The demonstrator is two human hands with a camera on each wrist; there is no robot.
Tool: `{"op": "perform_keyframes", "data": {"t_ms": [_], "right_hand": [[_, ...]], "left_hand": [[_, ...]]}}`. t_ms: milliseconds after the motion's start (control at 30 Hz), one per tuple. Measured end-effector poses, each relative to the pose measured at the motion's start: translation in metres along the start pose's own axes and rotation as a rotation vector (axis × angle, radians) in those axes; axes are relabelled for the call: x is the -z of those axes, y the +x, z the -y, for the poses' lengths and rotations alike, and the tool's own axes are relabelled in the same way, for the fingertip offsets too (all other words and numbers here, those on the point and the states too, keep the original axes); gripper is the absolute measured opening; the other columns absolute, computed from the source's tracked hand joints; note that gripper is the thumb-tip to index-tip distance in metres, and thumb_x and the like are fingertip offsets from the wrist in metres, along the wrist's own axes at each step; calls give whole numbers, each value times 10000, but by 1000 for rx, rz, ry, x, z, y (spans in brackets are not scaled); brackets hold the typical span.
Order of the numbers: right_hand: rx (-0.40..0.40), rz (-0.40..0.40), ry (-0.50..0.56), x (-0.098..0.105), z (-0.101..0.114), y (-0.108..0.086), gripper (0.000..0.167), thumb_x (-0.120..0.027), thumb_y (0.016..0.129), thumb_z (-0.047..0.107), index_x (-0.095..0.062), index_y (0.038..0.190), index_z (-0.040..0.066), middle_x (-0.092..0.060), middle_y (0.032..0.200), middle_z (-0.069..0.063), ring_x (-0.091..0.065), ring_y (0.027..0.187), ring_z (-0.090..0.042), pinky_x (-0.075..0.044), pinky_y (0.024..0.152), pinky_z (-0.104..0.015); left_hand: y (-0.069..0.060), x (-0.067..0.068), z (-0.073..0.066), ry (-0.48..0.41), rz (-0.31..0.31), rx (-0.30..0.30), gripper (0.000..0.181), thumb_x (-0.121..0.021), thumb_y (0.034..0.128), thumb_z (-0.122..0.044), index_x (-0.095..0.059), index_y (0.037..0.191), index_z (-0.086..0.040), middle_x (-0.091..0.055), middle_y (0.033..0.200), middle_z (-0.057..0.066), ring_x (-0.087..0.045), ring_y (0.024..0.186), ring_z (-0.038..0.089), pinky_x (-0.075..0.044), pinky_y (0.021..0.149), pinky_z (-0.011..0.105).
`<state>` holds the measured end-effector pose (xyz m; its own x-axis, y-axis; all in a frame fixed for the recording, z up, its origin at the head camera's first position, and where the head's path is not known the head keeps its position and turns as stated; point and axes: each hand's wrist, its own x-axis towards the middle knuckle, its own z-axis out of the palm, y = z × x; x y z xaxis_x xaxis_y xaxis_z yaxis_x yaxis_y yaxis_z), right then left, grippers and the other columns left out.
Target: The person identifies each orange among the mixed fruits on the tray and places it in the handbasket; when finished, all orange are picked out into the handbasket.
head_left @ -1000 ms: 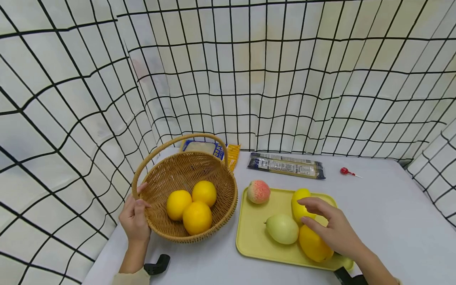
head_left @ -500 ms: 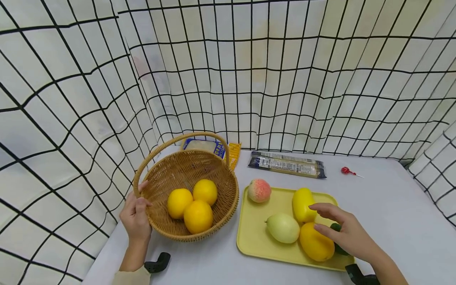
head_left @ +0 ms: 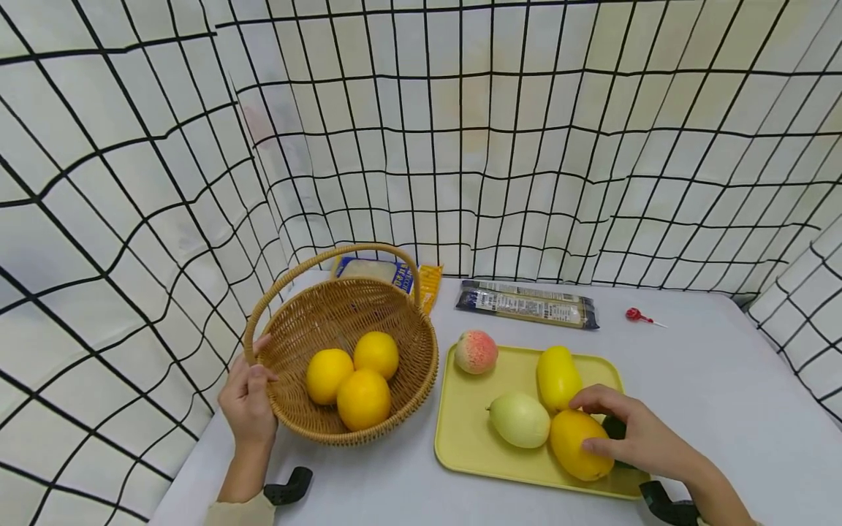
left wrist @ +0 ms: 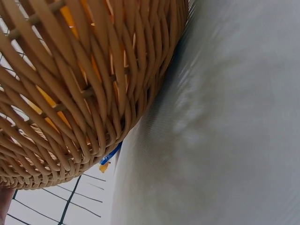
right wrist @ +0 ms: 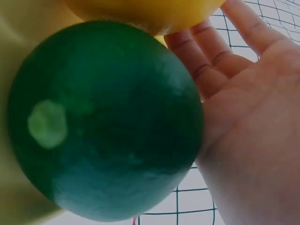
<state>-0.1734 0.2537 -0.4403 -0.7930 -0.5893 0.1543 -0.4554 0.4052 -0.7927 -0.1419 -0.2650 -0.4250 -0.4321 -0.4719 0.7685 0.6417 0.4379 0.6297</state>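
In the head view, my left hand (head_left: 248, 405) grips the left rim of a brown wicker basket (head_left: 401, 321), fingers behind it and thumb in front. The basket tilts toward me and holds several oranges (head_left: 364, 399). My right hand (head_left: 641, 438) is around an orange-yellow mango (head_left: 571, 446) on a yellow-green tray (head_left: 473, 456), thumb on the near side and fingers on the far side. Under the palm lies a dark green round fruit (right wrist: 108, 122), partly hidden in the head view. A pale green fruit (head_left: 520, 420), a yellow fruit (head_left: 558, 376) and a peach (head_left: 476, 352) share the tray.
Behind the tray lies a long dark-ended packet (head_left: 526, 305), with a red lollipop (head_left: 634, 315) to its right. A blue and yellow packet (head_left: 430, 285) is partly hidden behind the basket. Black-lined white curtains (head_left: 487, 146) enclose the white table (head_left: 710, 394).
My right hand first drew back to the right over the tray, then lowered onto the orange-yellow mango and closed around it. My left hand and the basket have stayed in place.
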Motion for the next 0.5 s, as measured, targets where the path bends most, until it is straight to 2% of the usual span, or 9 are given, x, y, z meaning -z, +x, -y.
{"op": "perform_keyframes", "data": {"t_ms": [133, 300, 500], "right_hand": [[18, 21, -60, 0, -1, -1, 450, -772, 830, 195, -576, 1235, 187, -607, 1225, 62, -549, 1087, -100, -457, 927, -283], [-14, 68, -72, 0, 0, -1, 505, -791, 809, 272, -555, 1252, 222, -592, 1246, 96, -521, 1110, -88, -429, 955, -277], [-20, 138, -58, 4, -1, -4, 597, -796, 801, 282, -527, 1328, 201, -566, 1326, 56, -493, 1155, -80, -409, 970, -263]], "left_hand": [[0, 0, 1, 1, -6, 1, 423, -476, 952, -77, -495, 595, 149, -609, 1121, 368, -560, 1180, 262, -373, 1002, 257], [-1, 0, 2, 3, -9, 3, 396, -456, 935, -41, -493, 591, 150, -587, 1105, 403, -560, 1191, 264, -370, 1008, 261], [0, -1, 1, 7, -8, 2, 410, -454, 944, -57, -495, 589, 145, -585, 1099, 407, -563, 1177, 270, -376, 993, 255]]}}
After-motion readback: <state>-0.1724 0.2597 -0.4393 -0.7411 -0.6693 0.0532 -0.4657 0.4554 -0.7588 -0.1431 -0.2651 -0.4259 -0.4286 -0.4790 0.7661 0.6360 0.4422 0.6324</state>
